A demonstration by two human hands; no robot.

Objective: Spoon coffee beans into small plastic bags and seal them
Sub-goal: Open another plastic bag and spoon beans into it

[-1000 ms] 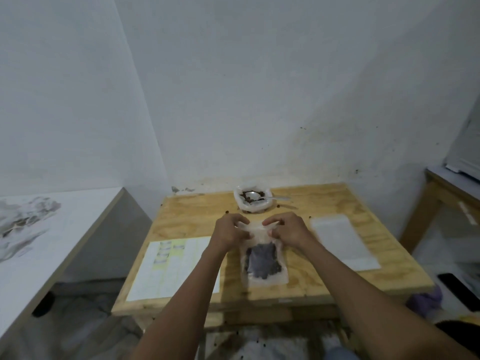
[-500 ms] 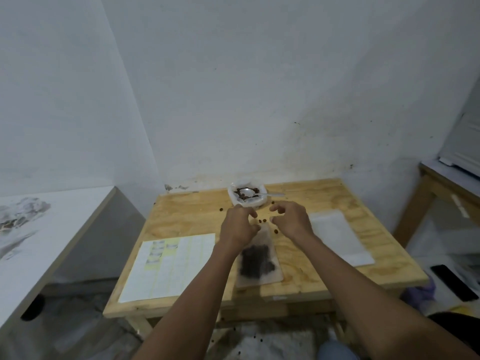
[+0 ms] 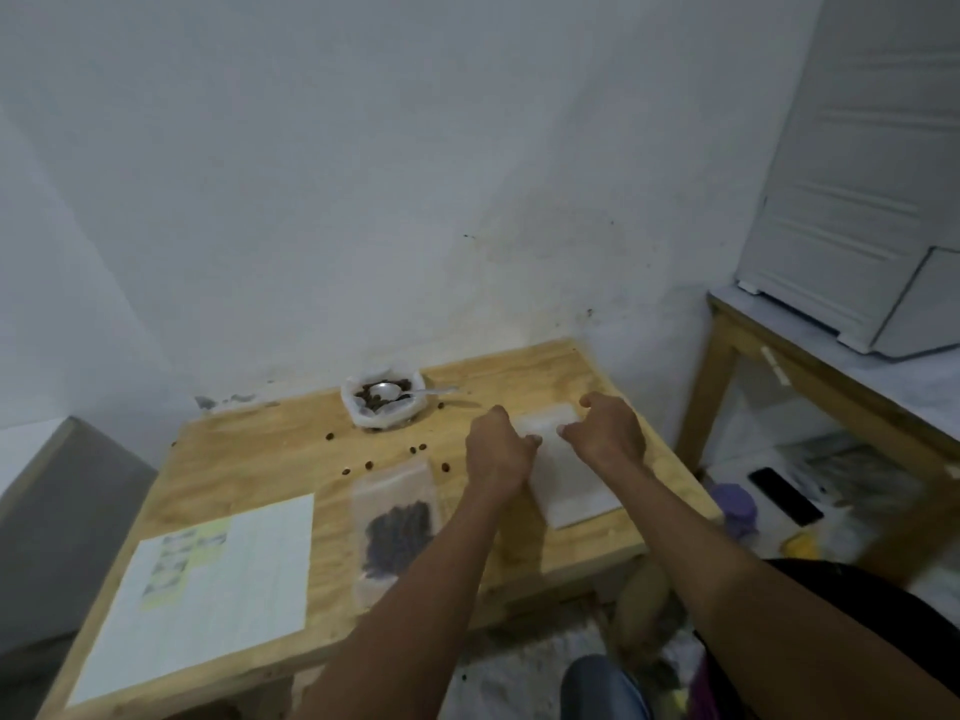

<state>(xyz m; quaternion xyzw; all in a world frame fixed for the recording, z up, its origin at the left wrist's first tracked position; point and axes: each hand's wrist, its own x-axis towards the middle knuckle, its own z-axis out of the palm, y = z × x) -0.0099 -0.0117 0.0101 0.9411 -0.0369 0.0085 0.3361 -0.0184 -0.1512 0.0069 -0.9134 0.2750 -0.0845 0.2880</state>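
A filled plastic bag (image 3: 396, 527) with dark coffee beans lies flat on the wooden table (image 3: 270, 459), with no hand on it. At the back stands a white bowl (image 3: 383, 413) of beans with a metal spoon (image 3: 400, 391) resting in it. To the right lies a stack of empty white bags (image 3: 566, 475). My left hand (image 3: 498, 452) has its fingers curled onto the stack's near-left top edge. My right hand (image 3: 608, 433) hovers over the stack's far end, thumb and fingers apart, fingertips touching the top bag. Blur hides the exact grip.
Several loose beans (image 3: 418, 448) lie scattered between the bowl and the filled bag. A printed sheet (image 3: 208, 579) covers the table's near-left corner. A second wooden table (image 3: 810, 376) with a white appliance (image 3: 852, 200) stands to the right. A black phone (image 3: 785, 495) lies below it.
Both hands have let go of the filled bag and moved right to the stack of empty bags. The filled bag now lies alone on the table. The view has swung right.
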